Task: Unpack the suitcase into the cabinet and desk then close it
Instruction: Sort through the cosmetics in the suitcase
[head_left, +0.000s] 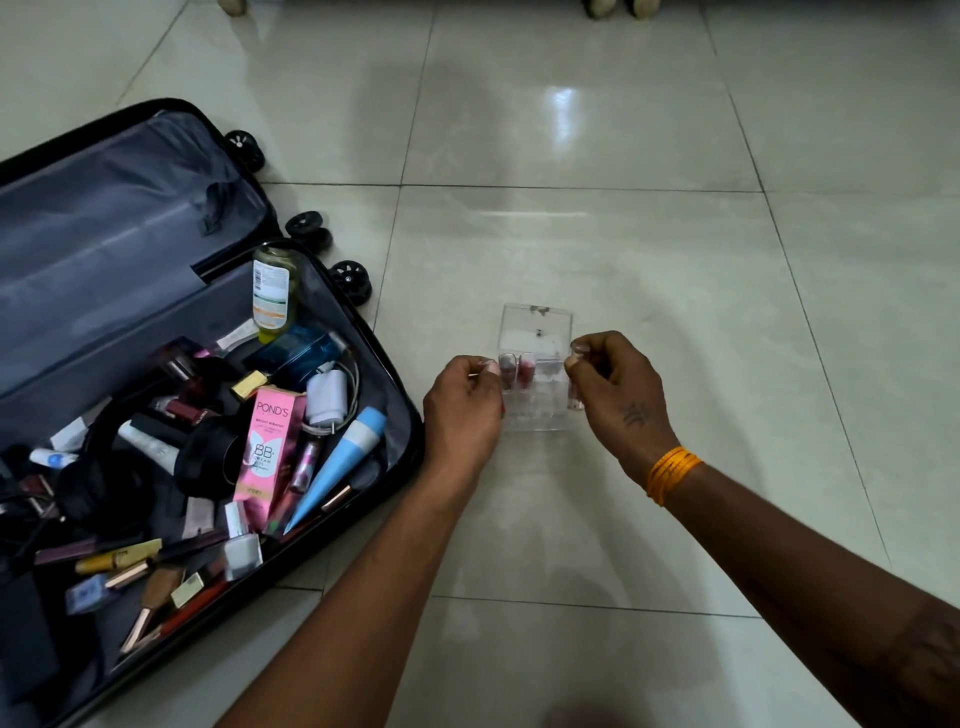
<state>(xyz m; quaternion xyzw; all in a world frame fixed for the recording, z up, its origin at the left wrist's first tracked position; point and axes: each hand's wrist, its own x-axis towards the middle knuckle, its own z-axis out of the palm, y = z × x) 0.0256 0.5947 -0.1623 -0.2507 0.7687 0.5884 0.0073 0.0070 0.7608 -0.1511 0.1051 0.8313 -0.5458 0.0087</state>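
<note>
Your left hand (462, 410) and right hand (613, 389) each pinch a side of the clear organizer box (535, 384), lid up, on the floor right of the open suitcase (156, 291). You're mid-unpacking, I'd judge; the cosmetics (270, 447) remain in the suitcase. Next, close the lid and carry it level.

I look down on a floor (597, 218) of large, glossy, pale cream tiles with thin dark grout lines (519, 187) crossing it. A bright patch of reflected light (563, 117) shines on the tile beyond the nearest cross line. Past that glare, at the far edge, three pale rounded furniture feet (600, 6) rest on the tiles.
</note>
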